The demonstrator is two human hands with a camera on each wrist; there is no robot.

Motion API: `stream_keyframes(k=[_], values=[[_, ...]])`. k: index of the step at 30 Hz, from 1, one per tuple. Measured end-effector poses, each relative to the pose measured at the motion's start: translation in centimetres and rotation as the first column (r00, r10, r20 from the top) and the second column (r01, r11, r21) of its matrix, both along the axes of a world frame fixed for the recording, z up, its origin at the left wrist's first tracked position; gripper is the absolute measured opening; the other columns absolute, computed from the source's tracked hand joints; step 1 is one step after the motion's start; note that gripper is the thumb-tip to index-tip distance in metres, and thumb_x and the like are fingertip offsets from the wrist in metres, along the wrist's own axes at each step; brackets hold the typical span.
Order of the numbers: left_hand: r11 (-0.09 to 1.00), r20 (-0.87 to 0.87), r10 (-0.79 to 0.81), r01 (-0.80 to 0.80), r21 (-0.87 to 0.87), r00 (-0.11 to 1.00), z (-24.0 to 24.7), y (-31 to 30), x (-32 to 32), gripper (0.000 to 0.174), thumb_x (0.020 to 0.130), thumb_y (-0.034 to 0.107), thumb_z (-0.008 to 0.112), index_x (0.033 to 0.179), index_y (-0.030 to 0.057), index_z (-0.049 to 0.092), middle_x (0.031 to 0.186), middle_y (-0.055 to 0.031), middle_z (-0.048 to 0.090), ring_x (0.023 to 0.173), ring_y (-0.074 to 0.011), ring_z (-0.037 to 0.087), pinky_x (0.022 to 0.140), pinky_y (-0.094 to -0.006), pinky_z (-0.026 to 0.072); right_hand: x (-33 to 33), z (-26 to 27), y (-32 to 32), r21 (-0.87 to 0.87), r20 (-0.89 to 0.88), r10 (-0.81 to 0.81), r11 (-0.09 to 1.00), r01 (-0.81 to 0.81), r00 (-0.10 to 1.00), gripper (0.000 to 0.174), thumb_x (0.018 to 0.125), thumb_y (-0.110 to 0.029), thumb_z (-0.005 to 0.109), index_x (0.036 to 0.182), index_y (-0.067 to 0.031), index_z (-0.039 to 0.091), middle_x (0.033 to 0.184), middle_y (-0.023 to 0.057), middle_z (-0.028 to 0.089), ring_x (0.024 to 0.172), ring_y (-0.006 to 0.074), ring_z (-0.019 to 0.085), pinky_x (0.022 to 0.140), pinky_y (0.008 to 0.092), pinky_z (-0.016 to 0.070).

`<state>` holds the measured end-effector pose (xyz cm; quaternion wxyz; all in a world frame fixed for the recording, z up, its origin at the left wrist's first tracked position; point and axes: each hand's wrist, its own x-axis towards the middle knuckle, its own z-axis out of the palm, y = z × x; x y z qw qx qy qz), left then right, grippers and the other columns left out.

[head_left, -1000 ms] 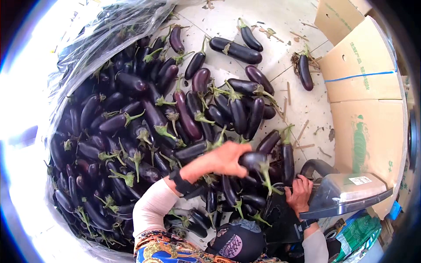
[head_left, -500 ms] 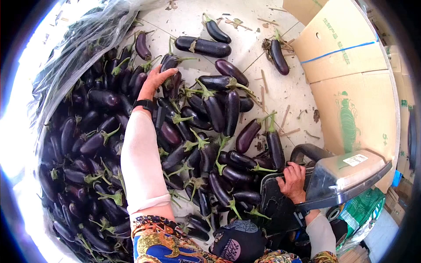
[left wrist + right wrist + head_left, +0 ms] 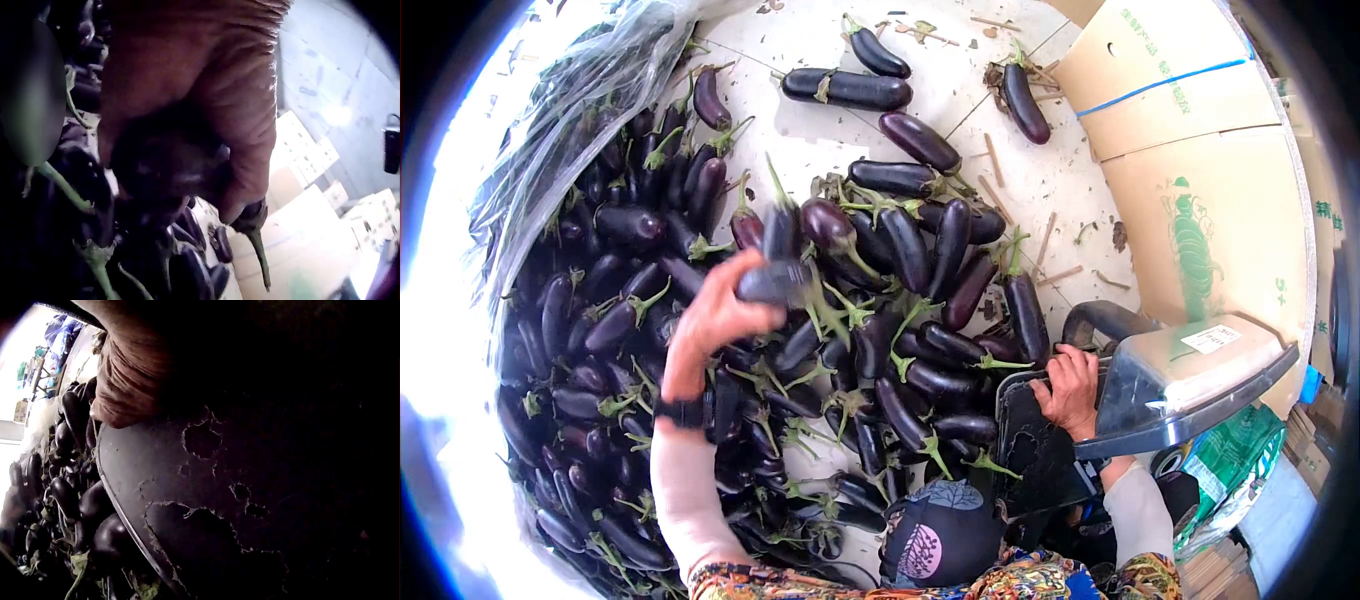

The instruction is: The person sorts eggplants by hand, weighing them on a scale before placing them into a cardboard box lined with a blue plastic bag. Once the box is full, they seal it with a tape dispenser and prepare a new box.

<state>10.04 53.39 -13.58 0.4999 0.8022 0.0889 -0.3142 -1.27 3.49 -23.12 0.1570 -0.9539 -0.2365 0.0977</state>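
Nearest to me is the cap (image 3: 930,535), and to its right the black pad (image 3: 1030,440), its surface torn in ragged patches. The right grip (image 3: 1070,390) rests at the pad's far edge; I cannot tell whether its fingers curl under. If weight came onto that edge, I think the worn cover could tear further or the pad could tip. The clear case (image 3: 1190,365) lies just right of that wrist, so a careless shift could knock it.

Farther in and to the left, the left grip (image 3: 720,315) is pinching an eggplant (image 3: 770,285), thumb and fingers curved round its body. The stem (image 3: 257,253) pokes out past the fingers, and I judge it could hook another stem. The skin looks smooth and rounded, so a loose hold might let the fruit slip and bruise those beneath. In the head view it is blurred, and I can't check its skin for damage.

To the left is the pile (image 3: 590,400); pulling one out from low down could make its neighbours roll. The plastic sheet (image 3: 560,160) drapes over its far side, and a snagged stem might drag it.

On the far right stands the carton (image 3: 1190,190), tall enough, I'd guess, to obstruct a wide reach. Bits of twig (image 3: 995,160) litter the far floor (image 3: 1040,180), and could cling to eggplants lying there.
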Motion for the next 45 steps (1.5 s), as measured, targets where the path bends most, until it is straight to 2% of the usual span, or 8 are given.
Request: stream_keyframes(k=[4, 14, 18, 28, 32, 34, 42, 45], values=[[0.929, 0.13, -0.362, 0.345, 0.136, 0.923, 1.3, -1.7, -5.8, 0.051, 0.06, 0.018, 0.081, 0.105, 0.0008, 0.065, 0.115, -0.0187, 0.065, 0.111, -0.0287, 0.062, 0.093, -0.0362, 0.0488, 0.1, 0.3, 0.2, -0.013, -0.033, -0.007, 1.0, 0.007, 0.999, 0.039, 0.083, -0.04, 0.062, 0.085, -0.0012, 0.058, 0.093, 0.0161, 0.062, 0.108, 0.0339, 0.055, 0.091, 0.0481, 0.0367], [0.782, 0.204, 0.624, -0.605, -0.152, 0.755, -3.8, -5.0, 2.4, 0.056, 0.068, 0.028, 0.081, 0.11, -0.0048, 0.063, 0.09, -0.0057, 0.067, 0.081, -0.0126, 0.06, 0.075, -0.0278, 0.0483, 0.1, 0.0, 0.2, -0.016, 0.033, 0.006, 1.0, -0.005, 0.999, 0.038, 0.085, -0.038, 0.062, 0.085, -0.0005, 0.059, 0.093, 0.0159, 0.061, 0.108, 0.0341, 0.055, 0.09, 0.0472, 0.0367], [0.557, 0.441, 0.375, -0.578, 0.596, 0.815, -10.1, -9.2, 7.0, 0.063, 0.066, 0.031, 0.084, 0.112, -0.0036, 0.057, 0.103, -0.0222, 0.068, 0.099, -0.0337, 0.067, 0.088, -0.0426, 0.0511, -0.2, -0.2, 0.2, 0.023, 0.054, -0.007, 1.0, 0.006, 0.999, 0.035, 0.084, -0.034, 0.064, 0.084, -0.0004, 0.059, 0.093, 0.0162, 0.062, 0.108, 0.0342, 0.055, 0.09, 0.0473, 0.0373], [0.549, 0.312, 0.45, -0.535, 0.642, 0.837, -8.9, -11.3, 6.9, 0.071, 0.065, 0.032, 0.086, 0.12, 0.0019, 0.052, 0.113, -0.0227, 0.065, 0.109, -0.04, 0.062, 0.096, -0.0447, 0.0488, -1.9, -1.0, 0.1, 0.085, 0.241, 0.011, 0.996, -0.033, 0.971, 0.024, 0.082, -0.018, 0.069, 0.092, 0.0016, 0.059, 0.112, 0.0193, 0.058, 0.116, 0.0383, 0.051, 0.1, 0.0508, 0.0368], [0.527, 0.412, 0.539, -0.676, 0.516, 0.735, -10.6, -11.3, 5.0, 0.069, 0.061, 0.028, 0.084, 0.117, 0.0012, 0.054, 0.108, -0.0242, 0.066, 0.105, -0.0398, 0.063, 0.095, -0.0442, 0.0497, -4.8, 0.8, 1.0, 0.073, 0.228, -0.144, 0.989, 0.13, 0.963, 0.021, 0.083, -0.012, 0.069, 0.1, -0.0031, 0.061, 0.124, 0.0181, 0.057, 0.12, 0.0385, 0.05, 0.1, 0.0501, 0.037], [0.553, 0.307, 0.793, -0.833, -0.001, 0.526, -9.8, -11.8, 3.2, 0.047, 0.067, 0.006, 0.082, 0.109, 0.0057, 0.061, 0.098, -0.0093, 0.067, 0.079, -0.0223, 0.066, 0.066, -0.0378, 0.0557, -5.5, 3.6, 1.9, 0.221, 0.103, -0.201, 0.96, 0.175, 0.974, 0.019, 0.079, -0.006, 0.07, 0.096, -0.0045, 0.063, 0.112, 0.014, 0.064, 0.11, 0.0371, 0.057, 0.096, 0.0475, 0.0408], [0.281, -0.282, 0.699, -0.615, -0.737, 0.657, -3.3, -13.0, -8.8, 0.036, 0.086, 0.009, 0.068, 0.121, 0.0041, 0.059, 0.113, -0.0081, 0.065, 0.107, -0.0231, 0.062, 0.095, -0.049, 0.0501, -2.2, 9.2, 7.6, 0.616, -0.504, -0.158, 0.624, 0.481, 0.849, 0.037, 0.087, -0.021, 0.069, 0.119, -0.0045, 0.058, 0.112, 0.0148, 0.067, 0.1, 0.0259, 0.066, 0.082, 0.0358, 0.0537], [0.68, 0.011, 0.559, -0.45, -0.578, 0.829, 0.2, -16.7, -12.1, 0.049, 0.077, 0.007, 0.072, 0.124, 0.0015, 0.057, 0.114, -0.0073, 0.066, 0.099, -0.0204, 0.065, 0.094, -0.0356, 0.0497, -1.0, 9.9, 10.1, 0.673, -0.608, -0.063, 0.488, 0.556, 0.792, 0.068, 0.082, -0.027, 0.077, 0.137, -0.0061, 0.043, 0.133, 0.0183, 0.053, 0.117, 0.027, 0.057, 0.097, 0.0365, 0.0469]])
